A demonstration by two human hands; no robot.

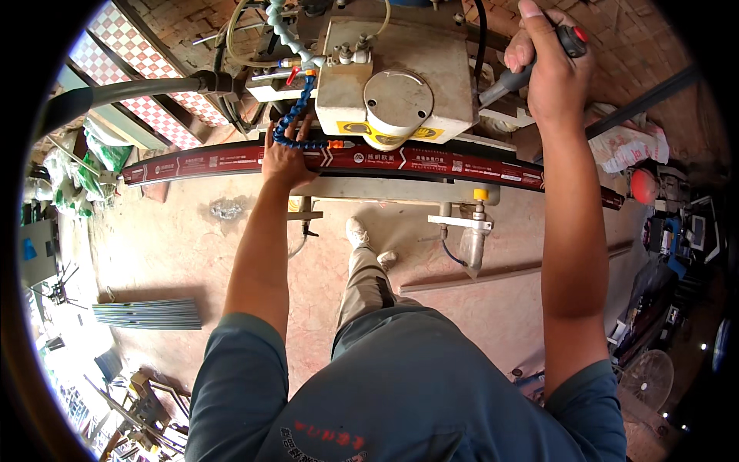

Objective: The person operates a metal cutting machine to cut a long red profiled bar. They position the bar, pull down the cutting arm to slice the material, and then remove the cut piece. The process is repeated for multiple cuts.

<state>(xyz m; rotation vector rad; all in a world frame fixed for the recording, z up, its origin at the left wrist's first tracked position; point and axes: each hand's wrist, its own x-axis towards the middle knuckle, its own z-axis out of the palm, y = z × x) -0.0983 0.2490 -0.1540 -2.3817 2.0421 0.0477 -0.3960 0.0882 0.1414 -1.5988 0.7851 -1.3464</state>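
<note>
A long profile bar (431, 159) wrapped in red printed film lies crosswise under the head of a pale, worn machine (396, 77). My left hand (286, 159) rests on the bar left of the machine head, fingers spread across it toward the far side. Beside these fingers, a blue segmented coolant hose (291, 115) with an orange nozzle bends down over the bar. My right hand (556, 73) is raised at the far right, closed around a lever handle (517, 79) with a dark grip and red end button. The point where tool and bar meet is hidden.
A clear filter bowl (473, 250) with a yellow knob hangs at the machine's near side. Flat strips (148, 314) are stacked on the floor at left. A long bar (508, 275) lies on the floor at right, near a fan (647, 380).
</note>
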